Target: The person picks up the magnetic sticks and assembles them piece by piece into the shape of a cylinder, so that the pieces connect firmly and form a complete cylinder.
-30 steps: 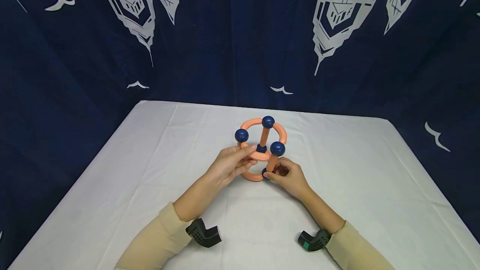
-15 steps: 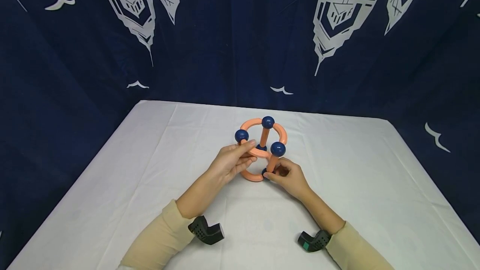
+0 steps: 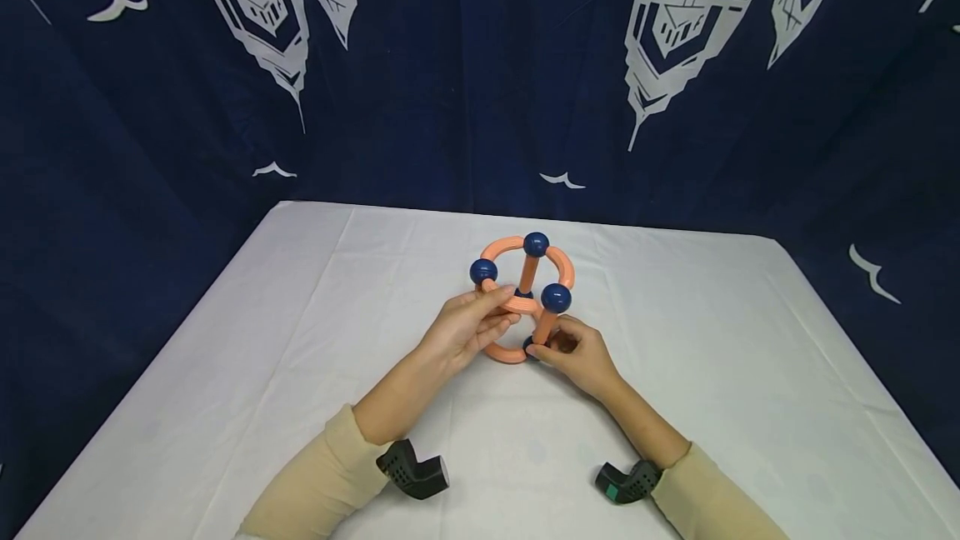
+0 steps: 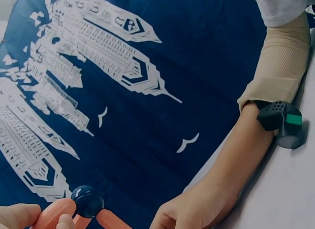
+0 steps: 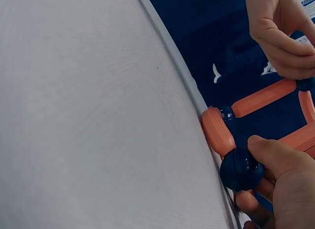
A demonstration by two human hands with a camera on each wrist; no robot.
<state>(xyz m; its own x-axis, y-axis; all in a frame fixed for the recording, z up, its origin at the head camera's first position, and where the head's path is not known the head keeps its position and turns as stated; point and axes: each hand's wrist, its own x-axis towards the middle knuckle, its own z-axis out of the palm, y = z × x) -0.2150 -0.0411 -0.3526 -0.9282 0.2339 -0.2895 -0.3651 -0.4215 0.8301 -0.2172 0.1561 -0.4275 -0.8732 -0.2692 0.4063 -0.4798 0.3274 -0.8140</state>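
A cage-like build of orange rods and blue balls stands on the white cloth in the head view, with a ring of curved rods above and more curved rods below. My left hand (image 3: pixel 468 327) pinches the front curved rod (image 3: pixel 517 304) of the upper ring between thumb and fingers. Whether that rod's right end touches the front ball (image 3: pixel 556 298) I cannot tell. My right hand (image 3: pixel 585 357) pinches the lower front ball (image 5: pixel 241 170) at the foot of an upright rod (image 3: pixel 545 327). At the left, another ball (image 3: pixel 483 271) joins the upper ring.
White cloth (image 3: pixel 712 357) covers the table, whose far edge meets a dark blue curtain (image 3: pixel 465 107) with white building and bird prints. Black wrist cameras (image 3: pixel 412 471) sit near both beige sleeves.
My left hand, with the front curved rod, has moved up slightly, and its fingertips have shifted a little to the right. My right hand and the rest of the build stay put.
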